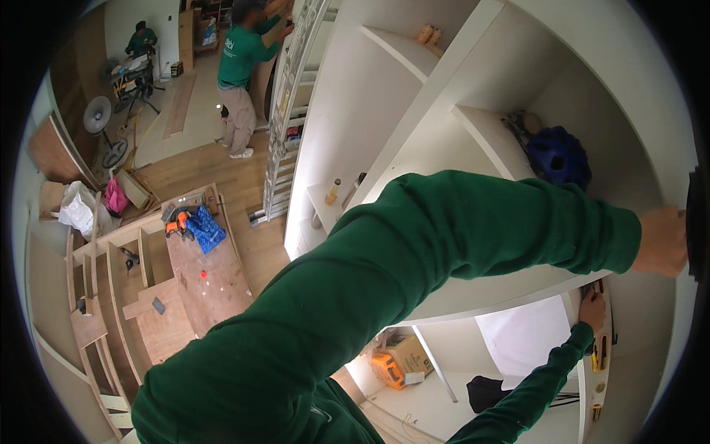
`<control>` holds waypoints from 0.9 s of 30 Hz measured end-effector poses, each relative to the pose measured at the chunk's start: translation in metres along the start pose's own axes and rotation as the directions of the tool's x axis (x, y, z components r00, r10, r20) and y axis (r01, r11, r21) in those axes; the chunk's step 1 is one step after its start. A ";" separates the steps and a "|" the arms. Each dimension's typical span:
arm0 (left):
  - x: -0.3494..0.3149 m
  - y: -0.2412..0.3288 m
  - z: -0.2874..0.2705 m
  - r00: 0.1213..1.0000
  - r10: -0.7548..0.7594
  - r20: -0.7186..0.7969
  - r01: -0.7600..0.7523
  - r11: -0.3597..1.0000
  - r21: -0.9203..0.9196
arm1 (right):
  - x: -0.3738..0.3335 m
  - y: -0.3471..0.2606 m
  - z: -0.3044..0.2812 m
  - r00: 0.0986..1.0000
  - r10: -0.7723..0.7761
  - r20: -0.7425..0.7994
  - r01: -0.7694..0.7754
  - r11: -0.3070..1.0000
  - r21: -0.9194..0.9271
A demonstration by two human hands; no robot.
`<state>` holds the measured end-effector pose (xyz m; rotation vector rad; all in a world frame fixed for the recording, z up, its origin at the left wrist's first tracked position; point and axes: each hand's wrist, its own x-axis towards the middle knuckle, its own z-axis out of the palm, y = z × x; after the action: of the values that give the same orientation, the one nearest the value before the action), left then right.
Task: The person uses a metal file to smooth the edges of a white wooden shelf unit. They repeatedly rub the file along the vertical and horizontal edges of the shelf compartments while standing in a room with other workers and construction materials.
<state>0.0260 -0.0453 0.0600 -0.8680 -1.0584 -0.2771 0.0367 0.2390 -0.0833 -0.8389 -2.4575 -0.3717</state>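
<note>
Hands, frame right: left hand point(660, 241) is touching a dark object point(696, 223); right hand point(592, 309), lower, is resting beside a level point(602, 370); neither grip is showing clearly.

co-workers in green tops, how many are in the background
2: a standing co-worker just left of the ladder, and a farther co-worker at the upper left, behind the machine stand. Others could be hidden behind the white cabinet.
</note>
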 end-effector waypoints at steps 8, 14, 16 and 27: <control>0.003 0.006 0.010 0.998 0.010 0.065 -0.012 0.999 0.032 | -0.001 0.005 0.004 0.996 -0.051 -0.071 0.050 0.999 -0.010; 0.006 0.003 0.008 0.997 0.020 0.070 -0.023 0.999 0.048 | 0.002 0.004 0.003 0.998 -0.048 -0.045 0.048 0.999 0.007; 0.006 0.003 0.008 0.999 0.026 0.044 -0.027 0.999 0.038 | 0.003 0.005 0.002 0.998 -0.055 -0.030 0.055 0.998 0.024; 0.035 -0.082 -0.020 0.946 -0.274 -0.176 0.149 0.845 -0.513 | -0.018 -0.010 -0.004 0.975 0.026 -0.219 -0.019 0.999 0.036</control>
<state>0.0080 -0.1062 0.1259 -1.1400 -0.8615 -0.8544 0.0442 0.2214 -0.0910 -0.7679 -2.2424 -0.3917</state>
